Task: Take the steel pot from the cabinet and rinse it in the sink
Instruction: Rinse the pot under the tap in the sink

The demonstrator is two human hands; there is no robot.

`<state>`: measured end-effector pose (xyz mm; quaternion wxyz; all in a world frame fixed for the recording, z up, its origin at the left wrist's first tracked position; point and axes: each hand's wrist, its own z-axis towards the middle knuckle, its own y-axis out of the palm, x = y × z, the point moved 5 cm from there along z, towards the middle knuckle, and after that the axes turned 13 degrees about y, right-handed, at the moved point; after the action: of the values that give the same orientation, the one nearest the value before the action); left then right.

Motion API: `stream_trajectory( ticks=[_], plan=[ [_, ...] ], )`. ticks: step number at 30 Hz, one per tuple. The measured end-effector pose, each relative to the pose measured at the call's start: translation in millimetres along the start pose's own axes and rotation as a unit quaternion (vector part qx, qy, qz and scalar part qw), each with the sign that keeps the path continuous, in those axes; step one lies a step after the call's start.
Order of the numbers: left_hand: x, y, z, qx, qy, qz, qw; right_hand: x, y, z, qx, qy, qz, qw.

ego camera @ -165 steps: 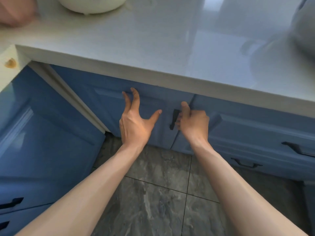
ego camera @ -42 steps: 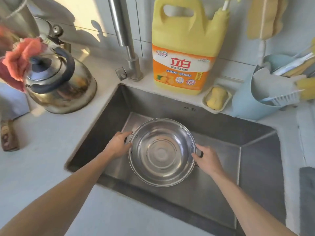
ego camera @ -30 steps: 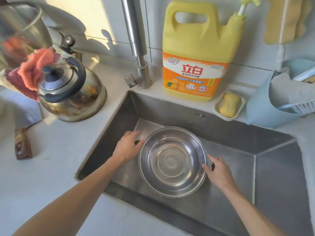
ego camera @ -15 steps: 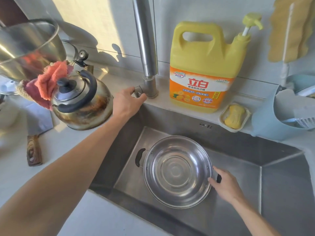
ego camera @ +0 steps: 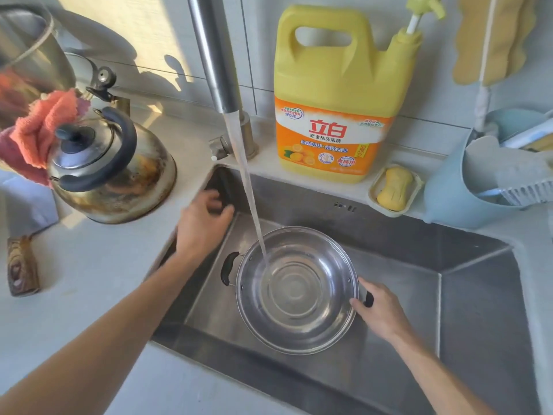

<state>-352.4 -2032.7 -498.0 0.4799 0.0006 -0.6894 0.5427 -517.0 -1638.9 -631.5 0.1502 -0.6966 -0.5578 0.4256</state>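
Head view: the steel pot [ego camera: 297, 290] is down in the sink [ego camera: 478, 310], mouth up. Water [ego camera: 248, 187] from the faucet [ego camera: 214, 55] lands inside it near its 10 o'clock wall. The right hand [ego camera: 381, 310] grips the pot's black handle at 4 o'clock. The left hand [ego camera: 203, 223], blurred, hovers over the sink corner at 10 o'clock from the pot, fingers loose and holding nothing. To rinse well, take the free handle [ego camera: 229, 268] at 9 o'clock, then tilt and swirl the pot low so water sweeps every wall without splashing.
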Motion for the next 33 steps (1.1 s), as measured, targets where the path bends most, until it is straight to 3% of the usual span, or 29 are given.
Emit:
stream_trajectory(
  ticks=[2,4,6,16,21,25,29,33],
  plan=[
    [-33.2,40.7,-30.9,-0.135,-0.019,0.063,0.989,-1.7,-1.9,-2.1,-0.003,-0.007,0.009,1.0],
    [-58.8,75.0,-53.2,-0.274,-0.033,0.103,0.956,-2.0,-3.5,-1.9,-0.007,-0.006,0.02,1.0],
    [-73.8,93.1,-62.0,-0.32,-0.041,0.112,0.94,-1.0,-3.2,0.7,-0.007,-0.002,0.026,1.0],
    [-106.2,87.9,-60.3,-0.293,-0.033,0.055,0.954,-44.3,-24.0,-17.9,0.038,-0.069,0.004,0.997],
    [-83.7,51.6,-57.2,-0.179,-0.003,0.043,0.983,-59.0,-25.3,-34.9,0.078,-0.11,0.058,0.989],
    [-47.6,17.6,-54.7,-0.119,0.076,0.063,0.988,-45.8,-7.4,-28.8,0.07,-0.064,0.117,0.989],
    [-34.9,8.1,-36.3,-0.194,0.084,0.121,0.97,-27.9,9.2,-26.2,-0.014,0.005,0.104,0.994],
    [-44.1,25.5,-36.5,-0.301,0.043,0.121,0.945,-21.0,3.2,-29.9,-0.083,0.039,0.101,0.991]
  ],
)
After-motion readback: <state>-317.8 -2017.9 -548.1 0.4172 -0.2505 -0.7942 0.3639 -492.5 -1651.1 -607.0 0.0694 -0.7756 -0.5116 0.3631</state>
